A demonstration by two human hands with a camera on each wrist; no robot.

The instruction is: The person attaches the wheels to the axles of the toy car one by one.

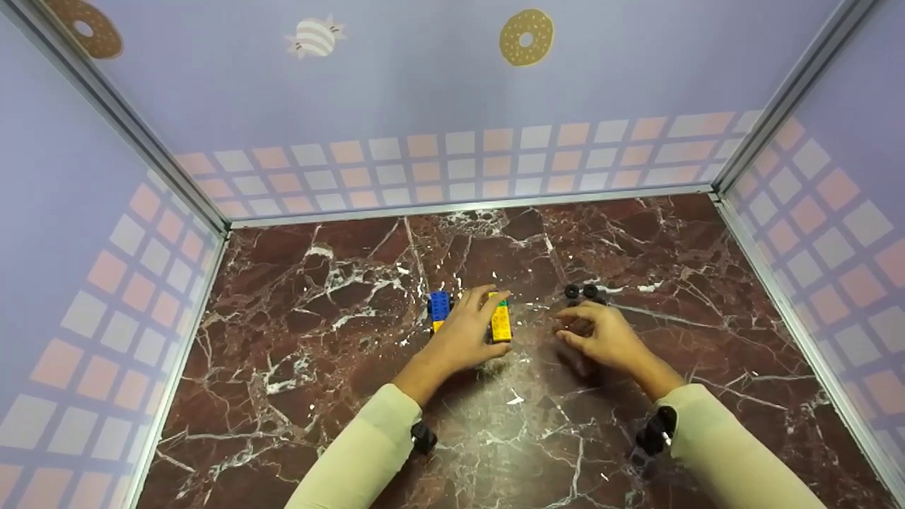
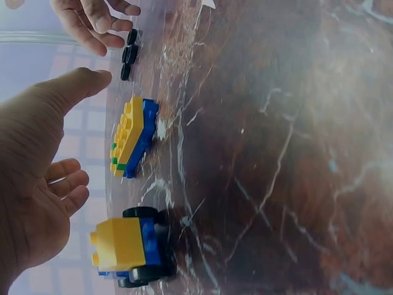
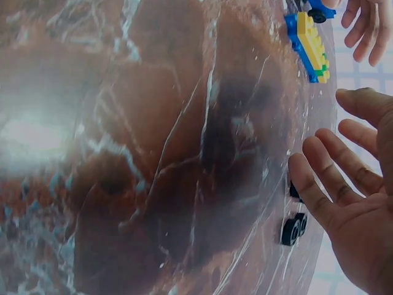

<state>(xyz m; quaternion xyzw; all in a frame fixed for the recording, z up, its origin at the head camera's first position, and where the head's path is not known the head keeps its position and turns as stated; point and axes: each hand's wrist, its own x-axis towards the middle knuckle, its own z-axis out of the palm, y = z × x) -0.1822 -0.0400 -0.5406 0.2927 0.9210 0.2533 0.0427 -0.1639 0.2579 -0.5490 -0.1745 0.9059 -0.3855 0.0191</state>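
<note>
Yellow block [image 1: 501, 325] lying near left hand [image 1: 463, 332], empty, fingers spread; right hand [image 1: 609, 341] hovering empty by black wheels [image 1: 590, 290], best pinching one squarely, leaving others undisturbed.

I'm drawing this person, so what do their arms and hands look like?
The left sleeve and right sleeve are long, plain and pale cream. A small black gadget sits by the left wrist, another by the right. The left hand and right hand wear no gloves.
</note>
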